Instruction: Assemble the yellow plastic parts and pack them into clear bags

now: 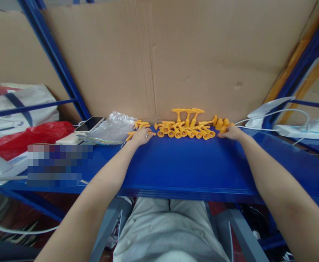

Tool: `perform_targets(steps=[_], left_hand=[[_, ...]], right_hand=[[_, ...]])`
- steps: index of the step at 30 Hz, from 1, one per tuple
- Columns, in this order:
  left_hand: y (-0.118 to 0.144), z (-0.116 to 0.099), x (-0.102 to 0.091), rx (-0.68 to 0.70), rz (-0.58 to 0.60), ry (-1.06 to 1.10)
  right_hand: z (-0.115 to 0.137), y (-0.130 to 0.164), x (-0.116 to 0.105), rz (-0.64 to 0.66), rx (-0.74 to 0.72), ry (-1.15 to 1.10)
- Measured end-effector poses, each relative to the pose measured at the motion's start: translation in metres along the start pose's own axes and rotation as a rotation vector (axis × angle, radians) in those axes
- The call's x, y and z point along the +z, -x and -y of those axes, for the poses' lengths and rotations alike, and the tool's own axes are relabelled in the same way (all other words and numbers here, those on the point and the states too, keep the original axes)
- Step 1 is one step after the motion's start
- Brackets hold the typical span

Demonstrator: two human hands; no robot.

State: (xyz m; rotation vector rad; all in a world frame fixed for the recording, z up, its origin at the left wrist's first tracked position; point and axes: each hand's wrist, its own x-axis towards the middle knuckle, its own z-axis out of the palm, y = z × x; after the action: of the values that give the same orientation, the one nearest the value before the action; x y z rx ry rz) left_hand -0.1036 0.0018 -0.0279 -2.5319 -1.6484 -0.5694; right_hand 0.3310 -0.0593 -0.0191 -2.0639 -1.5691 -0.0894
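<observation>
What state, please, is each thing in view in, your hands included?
Left hand: on orange T-shaped pieces, grip unclear
Right hand: at orange caps, grip unclear
Front row of orange pieces: lying, hollow ends toward the camera
Clear bag: wrinkled
Phone: face up, screen dark
Red bag: crumpled

Counter [192, 163]: blue, smooth, slight sheen, straight front edge. Ctr-back: row of yellow T-handled pcs [178, 135], flared open ends facing front; few T-bar pcs [188, 115] behind, bars up. R of row: cluster of short yellow pcs [218, 123]. L: more yellow pcs [142, 124], partly hidden by L hand [142, 137], next to clear plastic bag [111, 127]. Further L: dark-screen phone [90, 124], pale box [70, 139], red plastic bag [39, 135]. Nr front L: patch pixelated, can't ID. R end: white pwr strip [303, 131] w/ cable.
</observation>
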Motion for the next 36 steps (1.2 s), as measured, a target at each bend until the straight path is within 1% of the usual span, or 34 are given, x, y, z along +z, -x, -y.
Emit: perform_targets(steps=[2, 3, 6, 10, 12, 15, 18, 20, 23, 26, 30, 33, 36], left_hand=[[0.000, -0.002, -0.003, -0.034, -0.001, -0.022], [0.001, -0.002, -0.005, -0.069, -0.004, -0.039], [0.002, -0.006, -0.011, -0.164, -0.010, -0.101], [0.004, -0.013, -0.016, -0.163, -0.035, -0.105], [0.005, -0.017, -0.018, -0.174, -0.063, -0.068], [0.004, -0.022, -0.021, -0.179, -0.110, -0.019], [0.005, -0.026, -0.024, -0.134, -0.112, 0.022], [0.006, -0.029, -0.026, -0.098, -0.110, 0.036], [0.011, -0.036, -0.031, -0.057, -0.127, 0.002], [0.017, -0.046, -0.036, -0.048, -0.148, -0.086], [0.022, -0.062, -0.036, -0.032, -0.153, -0.195], [0.023, -0.070, -0.034, -0.006, -0.135, -0.230], [0.024, -0.073, -0.031, 0.002, -0.121, -0.245]], right_hand=[[0.006, 0.002, -0.006, 0.162, 0.074, 0.116], [0.009, 0.002, -0.009, 0.199, 0.099, 0.168], [0.020, 0.005, -0.014, 0.137, 0.116, 0.225], [0.029, 0.007, -0.014, 0.031, 0.092, 0.238], [0.031, 0.006, -0.013, -0.012, 0.020, 0.222], [0.034, 0.003, -0.010, -0.071, -0.135, 0.187], [0.042, 0.002, -0.006, -0.136, -0.299, 0.146], [0.051, 0.005, -0.003, -0.156, -0.396, 0.117], [0.070, 0.015, 0.000, -0.156, -0.516, 0.074], [0.090, 0.027, 0.004, -0.144, -0.646, 0.011], [0.110, 0.041, 0.011, -0.074, -0.809, -0.066], [0.115, 0.044, 0.017, -0.048, -0.870, -0.117], [0.115, 0.043, 0.022, -0.028, -0.873, -0.163]])
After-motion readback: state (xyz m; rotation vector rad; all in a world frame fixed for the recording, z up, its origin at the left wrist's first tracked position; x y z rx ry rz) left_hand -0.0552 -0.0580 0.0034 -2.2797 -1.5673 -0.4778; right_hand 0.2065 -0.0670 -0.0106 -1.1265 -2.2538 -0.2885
